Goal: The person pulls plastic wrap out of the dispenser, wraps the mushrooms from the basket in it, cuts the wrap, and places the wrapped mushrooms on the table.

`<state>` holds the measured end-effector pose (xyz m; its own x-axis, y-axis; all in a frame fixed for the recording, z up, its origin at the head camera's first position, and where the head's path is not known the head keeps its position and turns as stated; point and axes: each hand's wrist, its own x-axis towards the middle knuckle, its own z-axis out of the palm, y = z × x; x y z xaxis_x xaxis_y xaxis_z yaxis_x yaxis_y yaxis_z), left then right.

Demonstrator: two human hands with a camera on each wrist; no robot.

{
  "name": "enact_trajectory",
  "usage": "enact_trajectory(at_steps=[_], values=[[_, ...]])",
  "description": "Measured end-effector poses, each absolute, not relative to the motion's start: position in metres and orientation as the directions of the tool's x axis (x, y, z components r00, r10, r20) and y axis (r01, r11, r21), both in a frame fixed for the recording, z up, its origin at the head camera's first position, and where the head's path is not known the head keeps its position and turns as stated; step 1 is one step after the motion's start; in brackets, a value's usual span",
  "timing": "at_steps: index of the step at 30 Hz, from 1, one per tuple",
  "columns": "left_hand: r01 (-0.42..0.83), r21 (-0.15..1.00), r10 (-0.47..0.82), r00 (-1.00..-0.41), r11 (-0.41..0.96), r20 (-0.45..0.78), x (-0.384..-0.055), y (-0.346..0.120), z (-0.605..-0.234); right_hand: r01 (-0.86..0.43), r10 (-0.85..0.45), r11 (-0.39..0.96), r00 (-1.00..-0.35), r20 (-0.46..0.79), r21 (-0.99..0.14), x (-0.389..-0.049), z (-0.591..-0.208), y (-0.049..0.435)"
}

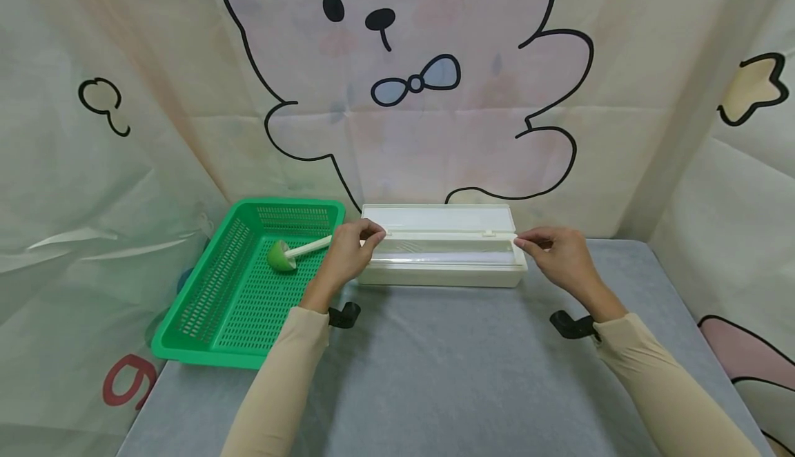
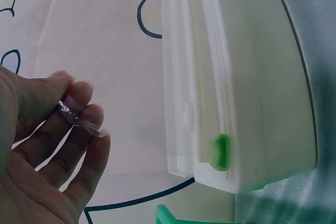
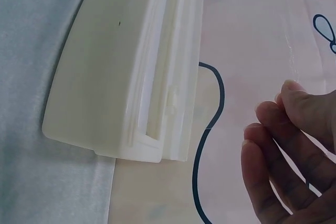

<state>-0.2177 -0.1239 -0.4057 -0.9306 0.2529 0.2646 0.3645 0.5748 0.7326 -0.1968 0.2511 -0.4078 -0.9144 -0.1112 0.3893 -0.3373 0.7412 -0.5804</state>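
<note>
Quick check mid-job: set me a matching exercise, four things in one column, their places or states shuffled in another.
1. Slotted basket
2. Ladle
3. Dispenser lid
4. Left hand

A. raised open
B. pinching clear film
C. left of the dispenser, all green
D. in the basket

Pairs: 1-C, 2-D, 3-A, 4-B

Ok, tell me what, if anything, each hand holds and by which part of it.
Clear film: the left hand pinches a crumpled bit at its edge; the right hand seems to pinch the opposite end, though the film barely shows there.
</note>
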Motion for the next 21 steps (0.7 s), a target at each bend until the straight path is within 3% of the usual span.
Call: enact_trajectory(at_steps=[21], values=[[0.398, 0.737, 0.264, -0.917, 0.547, 0.300, -0.210, -0.123, -0.389, -0.357, -0.109, 0.720, -0.905, 0.412, -0.595, -0.187, -0.395, 0.254]])
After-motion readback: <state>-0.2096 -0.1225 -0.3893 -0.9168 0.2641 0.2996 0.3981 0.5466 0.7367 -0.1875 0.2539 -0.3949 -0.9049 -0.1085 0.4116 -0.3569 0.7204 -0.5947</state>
